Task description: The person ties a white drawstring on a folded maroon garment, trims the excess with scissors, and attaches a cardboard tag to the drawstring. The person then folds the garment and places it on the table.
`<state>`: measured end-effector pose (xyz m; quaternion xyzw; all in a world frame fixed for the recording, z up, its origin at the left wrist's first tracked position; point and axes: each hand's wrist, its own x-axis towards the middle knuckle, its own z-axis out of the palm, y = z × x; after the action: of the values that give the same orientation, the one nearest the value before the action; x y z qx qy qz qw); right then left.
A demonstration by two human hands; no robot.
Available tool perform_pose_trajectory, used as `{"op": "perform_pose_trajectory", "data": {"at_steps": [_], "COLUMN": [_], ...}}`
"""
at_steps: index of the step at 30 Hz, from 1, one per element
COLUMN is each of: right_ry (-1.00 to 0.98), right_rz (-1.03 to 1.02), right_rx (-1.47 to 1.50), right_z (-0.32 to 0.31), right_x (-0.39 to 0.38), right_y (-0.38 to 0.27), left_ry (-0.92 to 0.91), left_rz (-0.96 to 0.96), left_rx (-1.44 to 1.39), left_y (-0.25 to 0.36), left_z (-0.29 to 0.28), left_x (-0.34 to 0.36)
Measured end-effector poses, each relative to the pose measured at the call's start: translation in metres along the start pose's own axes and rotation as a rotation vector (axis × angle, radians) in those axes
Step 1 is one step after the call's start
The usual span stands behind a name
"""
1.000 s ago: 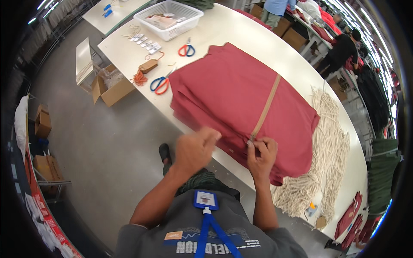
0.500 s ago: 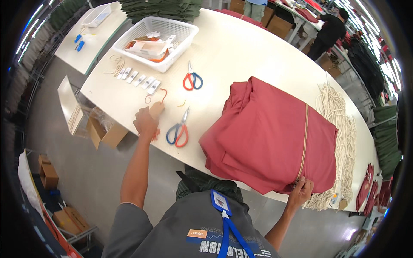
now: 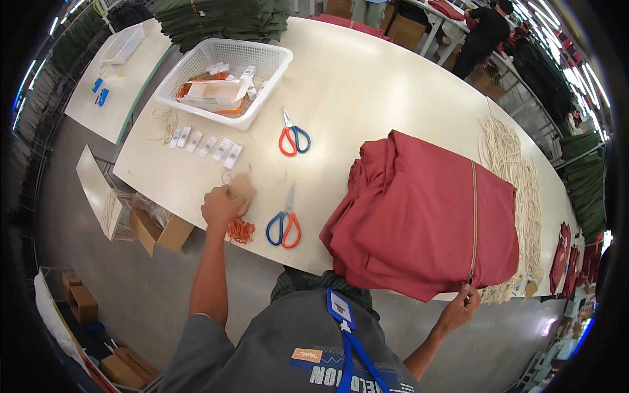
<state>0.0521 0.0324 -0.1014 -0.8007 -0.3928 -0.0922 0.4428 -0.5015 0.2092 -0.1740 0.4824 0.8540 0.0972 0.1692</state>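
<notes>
My left hand is closed on a tan card tag, blurred by motion, low over the table's near left part. Just below it lies a bundle of orange-red strings. With thumb and finger, my right hand pinches the zipper's near end at the front edge of a folded stack of dark red cloth. Whatever lies inside that pinch is too small to make out. Red-and-blue-handled scissors rest between the left hand and the cloth, and a second pair of scissors lies farther back.
A white plastic basket with packets and orange strings stands at the far left. Several small white labels lie in a row before it. Cream cords spread right of the cloth. Green folded cloth is piled behind. A person stands far off.
The whole view has shifted slightly. My left hand has drawn a little away from the near scissors with the tag. My right hand stays at the zipper's end.
</notes>
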Motion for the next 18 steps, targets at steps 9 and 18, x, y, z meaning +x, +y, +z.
{"op": "perform_pose_trajectory", "data": {"at_steps": [9,18], "right_ry": [-0.389,-1.05], "right_rz": [0.06,0.087], "right_rx": [0.742,1.003], "right_z": [0.038,0.03], "right_x": [0.017,0.059], "right_y": [-0.155,-0.171], "left_ry": [-0.843,-0.834], "left_rz": [0.413,1.302], "left_rx": [-1.039,-0.531], "left_y": [0.065,0.284], "left_z": [-0.112,-0.142], "left_x": [-0.04,-0.111]}}
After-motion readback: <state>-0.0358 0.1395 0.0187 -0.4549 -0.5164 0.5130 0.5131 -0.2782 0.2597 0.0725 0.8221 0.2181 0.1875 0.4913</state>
